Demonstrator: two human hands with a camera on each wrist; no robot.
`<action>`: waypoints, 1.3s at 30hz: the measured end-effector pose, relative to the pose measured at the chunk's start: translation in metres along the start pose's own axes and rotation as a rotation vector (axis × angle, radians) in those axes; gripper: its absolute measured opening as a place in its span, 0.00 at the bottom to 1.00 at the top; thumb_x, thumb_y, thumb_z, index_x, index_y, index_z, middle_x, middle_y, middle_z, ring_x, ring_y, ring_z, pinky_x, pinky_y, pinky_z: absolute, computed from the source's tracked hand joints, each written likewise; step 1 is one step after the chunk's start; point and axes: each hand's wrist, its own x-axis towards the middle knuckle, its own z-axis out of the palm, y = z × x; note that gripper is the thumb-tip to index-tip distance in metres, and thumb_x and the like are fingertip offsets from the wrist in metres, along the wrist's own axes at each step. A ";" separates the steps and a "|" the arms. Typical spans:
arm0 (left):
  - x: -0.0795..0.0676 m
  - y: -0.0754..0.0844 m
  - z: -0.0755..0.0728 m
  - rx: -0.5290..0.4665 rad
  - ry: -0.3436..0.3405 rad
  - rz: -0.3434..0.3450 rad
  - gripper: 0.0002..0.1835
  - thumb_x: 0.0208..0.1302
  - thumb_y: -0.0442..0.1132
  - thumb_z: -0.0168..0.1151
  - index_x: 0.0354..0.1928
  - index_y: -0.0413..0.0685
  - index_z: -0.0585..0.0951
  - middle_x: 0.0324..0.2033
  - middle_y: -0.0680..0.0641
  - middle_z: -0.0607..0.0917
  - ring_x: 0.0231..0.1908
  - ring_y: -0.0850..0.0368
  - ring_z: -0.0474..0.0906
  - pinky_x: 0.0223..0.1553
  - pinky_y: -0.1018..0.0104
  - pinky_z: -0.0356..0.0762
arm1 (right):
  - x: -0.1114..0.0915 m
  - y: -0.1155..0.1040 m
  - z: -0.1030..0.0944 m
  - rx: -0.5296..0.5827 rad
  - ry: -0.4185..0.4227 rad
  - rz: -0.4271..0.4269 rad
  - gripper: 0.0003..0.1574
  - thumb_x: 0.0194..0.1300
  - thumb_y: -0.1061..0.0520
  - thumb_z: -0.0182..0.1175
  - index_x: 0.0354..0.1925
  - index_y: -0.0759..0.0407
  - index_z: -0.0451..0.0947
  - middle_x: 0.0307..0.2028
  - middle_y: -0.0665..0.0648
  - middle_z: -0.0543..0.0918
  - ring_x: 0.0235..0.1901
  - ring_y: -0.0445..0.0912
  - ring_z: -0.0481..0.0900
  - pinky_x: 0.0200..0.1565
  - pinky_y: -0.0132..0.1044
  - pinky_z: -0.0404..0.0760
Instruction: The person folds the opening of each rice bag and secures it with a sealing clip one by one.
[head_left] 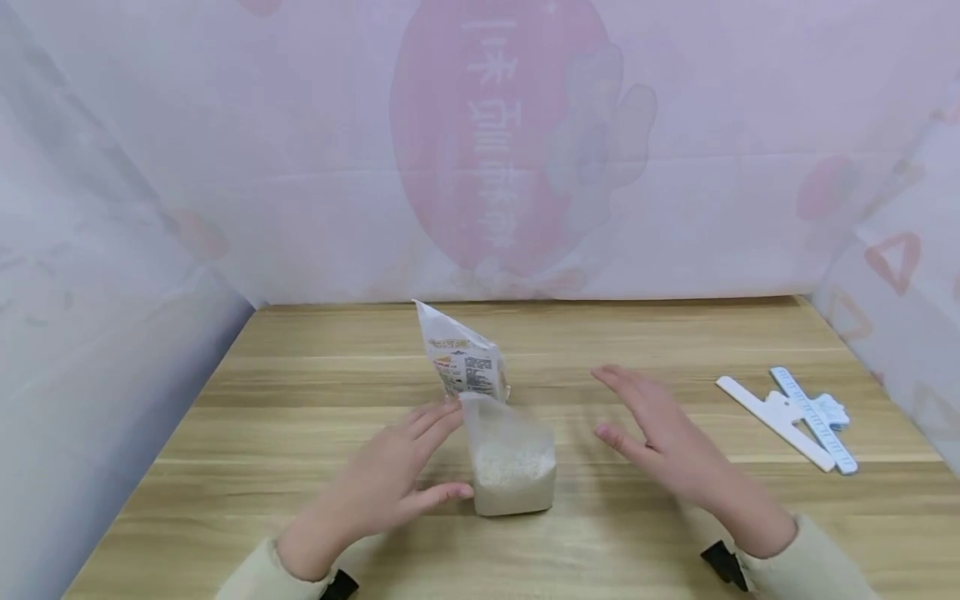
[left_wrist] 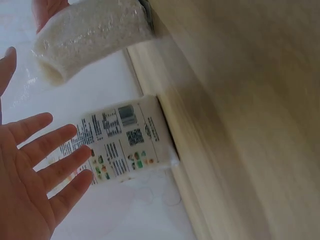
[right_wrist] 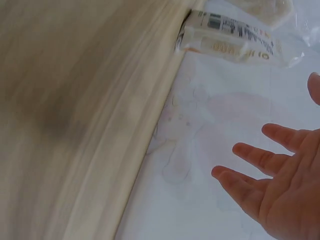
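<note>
A clear bag of white, rice-like grains (head_left: 515, 477) stands upright near the front middle of the table, its upper part loose and leaning left. My left hand (head_left: 386, 471) is at its left side, fingers extended, thumb tip right at the bag's lower edge. Behind it stands a printed white packet (head_left: 468, 367) with a slanted, pointed top; its back panel shows text and a code in the left wrist view. My right hand (head_left: 660, 442) is held apart to the right of the bag, fingers spread with nothing in them; the right wrist view shows its palm.
To the right, a white bag clip (head_left: 780, 423) and a light blue bag clip (head_left: 813, 421) lie crossed on the wooden table (head_left: 300, 400). Printed pale cloth walls (head_left: 315, 208) enclose the table at the back and sides.
</note>
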 end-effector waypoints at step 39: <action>0.010 0.013 0.026 -0.747 -0.184 -0.211 0.23 0.62 0.38 0.70 0.57 0.47 0.75 0.48 0.44 0.87 0.40 0.58 0.88 0.37 0.74 0.83 | 0.016 -0.018 0.043 0.543 -0.341 0.003 0.26 0.62 0.52 0.69 0.55 0.60 0.76 0.47 0.57 0.85 0.48 0.43 0.84 0.54 0.36 0.83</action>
